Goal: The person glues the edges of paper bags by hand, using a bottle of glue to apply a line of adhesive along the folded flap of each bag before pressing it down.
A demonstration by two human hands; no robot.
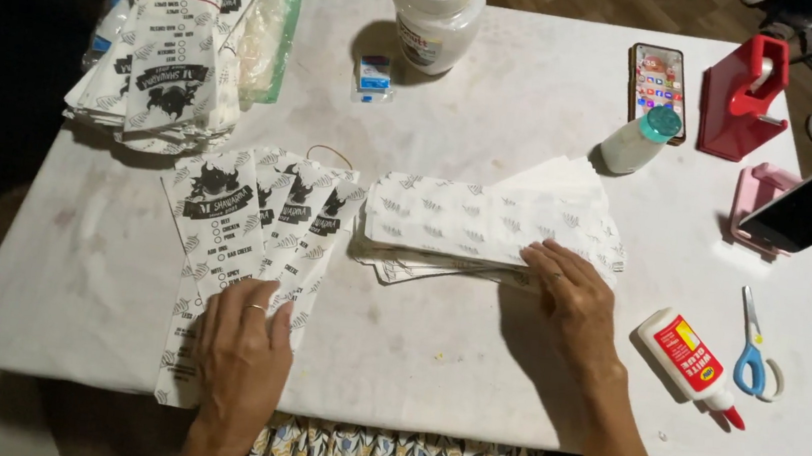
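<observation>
My left hand (243, 342) lies flat, palm down, on a fanned row of white paper bags with black print (225, 229) near the table's front left. My right hand (574, 301) rests with fingers spread on the near right edge of a flat stack of patterned white paper sheets (477, 225) in the middle. Neither hand grips anything. A rubber band (331, 156) lies just behind the fanned bags.
On the white table (432, 362): a banded bundle of printed bags (179, 43) back left, a white jar (435, 15), a small blue-white box (373, 78), a phone (658, 84), a small bottle (639, 140), a red tape dispenser (744, 98), a glue bottle (689, 360), blue scissors (755, 350).
</observation>
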